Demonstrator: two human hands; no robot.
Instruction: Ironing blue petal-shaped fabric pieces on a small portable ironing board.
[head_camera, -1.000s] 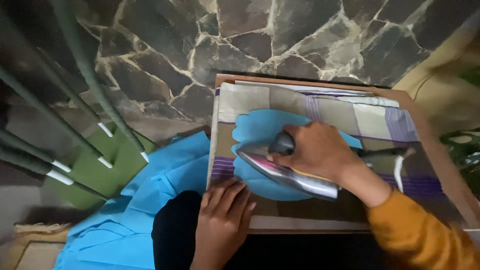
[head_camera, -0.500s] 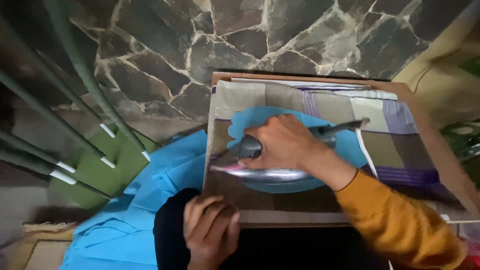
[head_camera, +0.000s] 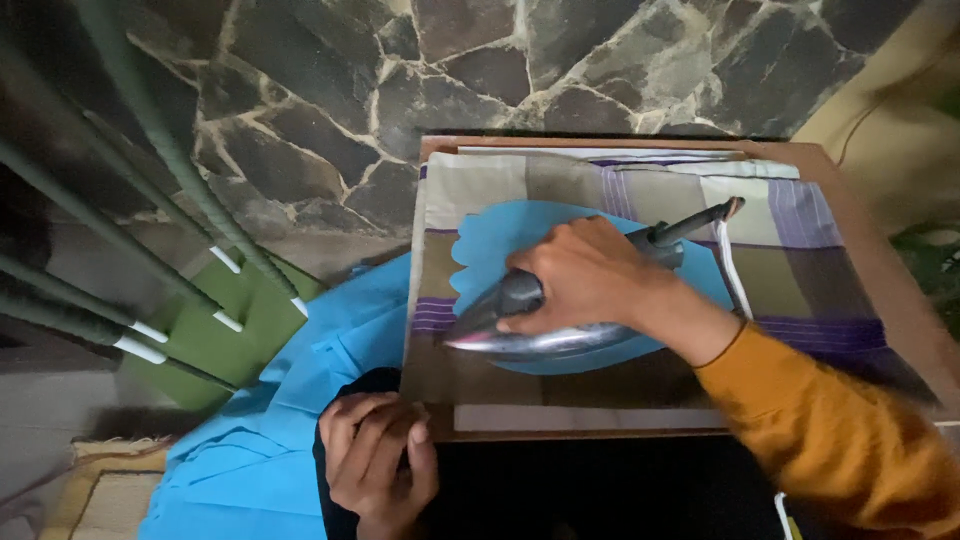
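Fingers (head_camera: 560, 285) of right hand (head_camera: 590, 280) grip iron (head_camera: 540, 335) on blue fabric piece (head_camera: 520, 235).

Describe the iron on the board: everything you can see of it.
The iron is an old-style one with a shiny metal body and a dark handle. It lies flat on a scalloped blue cloth piece over a checked cover, its pointed nose toward the left. The right hand wraps around the handle. A dark cord stub sticks out at the rear, upper right.
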